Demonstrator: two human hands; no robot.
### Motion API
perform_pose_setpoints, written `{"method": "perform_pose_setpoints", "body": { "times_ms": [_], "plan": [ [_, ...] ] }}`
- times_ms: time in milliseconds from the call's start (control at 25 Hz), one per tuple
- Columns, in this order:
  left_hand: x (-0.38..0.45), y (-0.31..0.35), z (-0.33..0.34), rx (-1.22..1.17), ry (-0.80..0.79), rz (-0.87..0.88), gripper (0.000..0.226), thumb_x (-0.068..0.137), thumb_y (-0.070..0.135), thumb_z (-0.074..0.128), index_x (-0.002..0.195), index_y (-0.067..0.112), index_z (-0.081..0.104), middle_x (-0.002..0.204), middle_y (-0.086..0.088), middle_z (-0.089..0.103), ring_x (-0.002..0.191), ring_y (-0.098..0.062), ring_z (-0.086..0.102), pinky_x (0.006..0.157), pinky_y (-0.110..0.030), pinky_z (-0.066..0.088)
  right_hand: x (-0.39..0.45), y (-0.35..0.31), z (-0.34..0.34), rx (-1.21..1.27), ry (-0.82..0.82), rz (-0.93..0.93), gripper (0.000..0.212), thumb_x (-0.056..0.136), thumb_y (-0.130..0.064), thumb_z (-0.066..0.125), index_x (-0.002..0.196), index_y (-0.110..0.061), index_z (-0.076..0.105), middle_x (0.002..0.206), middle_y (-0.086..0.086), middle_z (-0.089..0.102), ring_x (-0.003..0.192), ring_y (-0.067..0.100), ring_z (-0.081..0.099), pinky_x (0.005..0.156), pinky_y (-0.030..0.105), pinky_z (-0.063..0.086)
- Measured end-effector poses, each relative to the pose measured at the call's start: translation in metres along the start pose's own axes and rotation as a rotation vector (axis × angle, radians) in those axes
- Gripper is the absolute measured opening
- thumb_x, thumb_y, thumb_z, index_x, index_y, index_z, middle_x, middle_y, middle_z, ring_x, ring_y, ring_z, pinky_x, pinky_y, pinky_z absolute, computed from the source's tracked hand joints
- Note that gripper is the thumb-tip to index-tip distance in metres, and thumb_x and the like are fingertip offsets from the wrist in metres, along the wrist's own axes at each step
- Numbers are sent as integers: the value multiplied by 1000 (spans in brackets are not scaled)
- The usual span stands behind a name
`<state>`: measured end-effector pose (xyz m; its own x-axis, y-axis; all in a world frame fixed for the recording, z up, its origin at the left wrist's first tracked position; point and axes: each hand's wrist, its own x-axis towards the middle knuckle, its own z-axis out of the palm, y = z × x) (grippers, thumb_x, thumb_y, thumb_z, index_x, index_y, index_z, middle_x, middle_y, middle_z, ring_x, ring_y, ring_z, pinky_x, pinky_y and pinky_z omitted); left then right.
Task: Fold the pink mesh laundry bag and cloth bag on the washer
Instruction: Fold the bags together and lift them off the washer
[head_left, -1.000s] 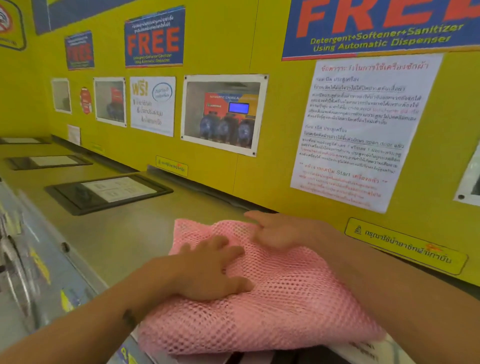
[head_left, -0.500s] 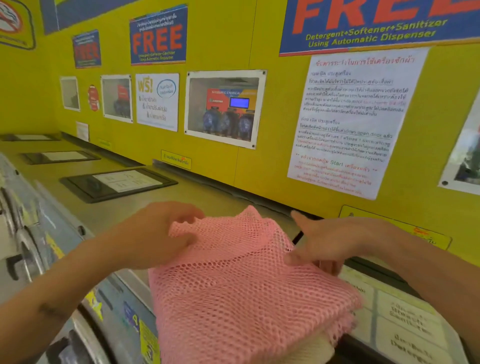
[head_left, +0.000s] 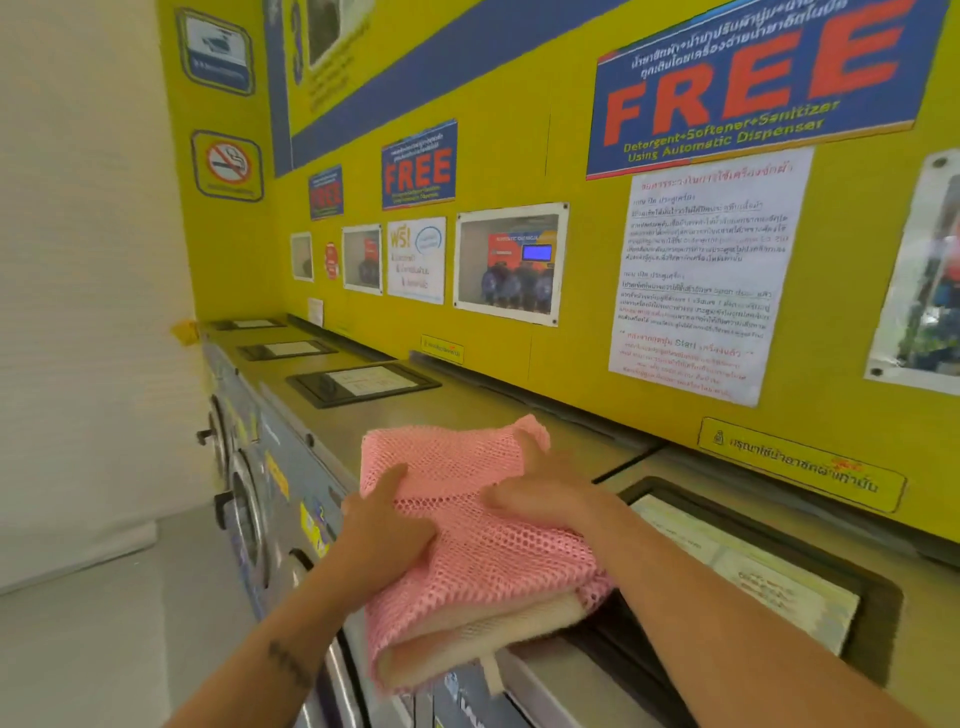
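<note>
Pink mesh laundry bag folded into a thick bundle on the washer top, overhanging the front edge; cream cloth bag tucked inside the fold, showing only at the near open end. Long axis running from that near end away toward the yellow wall, slightly leftward. Left hand clamped on the bundle's left edge, thumb on top, fingers apparently curled beneath, though hidden; right hand laid flat across the top around mid-length, fingers together and blurred, pressing down rather than pinching, as far as can be told. Both hands on the middle of the bundle, far end beyond the fingertips, near end hanging below the wrists; neither hand clearly nearer the far end. Probably a late stage: mostly folded, perhaps one more fold or a final flattening left. Any further fold likely across the long axis, far end toward near; risk of the overhanging end sliding off the front edge.
</note>
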<state>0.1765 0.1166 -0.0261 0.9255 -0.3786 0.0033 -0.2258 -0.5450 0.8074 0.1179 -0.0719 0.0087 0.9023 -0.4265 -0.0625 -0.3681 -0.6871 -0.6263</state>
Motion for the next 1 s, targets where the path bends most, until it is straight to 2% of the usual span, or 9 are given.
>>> {"method": "perform_pose_setpoints", "body": {
  "times_ms": [40,120,200,320,520,600,720,800,1000],
  "plan": [
    [-10,-4,0,-73,36,18,86,71,30,66,148,40,29,132,-11,42,93,-29,65,83,-39,56,-7,-2,2,3,-14,-27,103,76,-32,73,154,-37,6,161,8,8,136,32,38,89,35,43],
    [-35,-10,1,-176,87,59,77,81,13,65,147,37,33,127,-2,42,82,-12,60,65,-27,51,-20,-4,7,52,0,-89,105,75,-18,76,154,-35,9,159,6,12,134,31,39,80,28,40],
    [-54,-22,-2,-243,158,98,73,85,9,65,144,42,37,135,-1,44,92,-12,59,72,-28,51,-35,-8,15,100,18,-161,104,75,-12,76,154,-37,13,158,2,15,135,30,37,81,25,38],
    [-74,-35,-15,-335,240,116,62,87,16,65,136,49,46,143,0,43,114,-24,54,97,-48,50,-51,-18,27,119,10,-254,91,77,-12,72,151,-38,27,153,1,21,135,28,37,87,28,34],
    [-100,-51,-52,-397,352,136,51,91,13,60,132,44,53,129,7,41,105,-18,51,87,-37,48,-74,-50,47,153,26,-346,79,77,-17,73,146,-34,40,152,0,26,136,26,37,96,28,31],
    [-109,-65,-71,-384,357,109,52,91,13,60,131,45,54,127,9,40,108,-20,53,92,-41,51,-85,-68,61,150,37,-384,79,78,-17,73,148,-31,39,153,2,27,138,26,35,102,29,28],
    [-126,-100,-102,-391,373,82,52,90,13,62,127,48,56,129,9,43,113,-23,55,97,-49,51,-104,-90,96,167,47,-431,78,80,-20,75,149,-28,39,149,6,31,137,26,36,98,25,25],
    [-140,-135,-123,-378,377,93,51,89,12,63,124,49,58,132,6,46,115,-23,56,98,-48,51,-118,-99,137,187,57,-441,76,80,-21,75,148,-27,40,146,7,33,137,24,35,96,22,23],
    [-171,-270,-149,-281,338,129,50,86,11,64,122,47,60,130,6,52,110,-18,58,95,-36,49,-155,-97,290,199,109,-419,76,78,-21,78,146,-26,44,146,12,36,138,25,35,106,25,25]
  ]
}}
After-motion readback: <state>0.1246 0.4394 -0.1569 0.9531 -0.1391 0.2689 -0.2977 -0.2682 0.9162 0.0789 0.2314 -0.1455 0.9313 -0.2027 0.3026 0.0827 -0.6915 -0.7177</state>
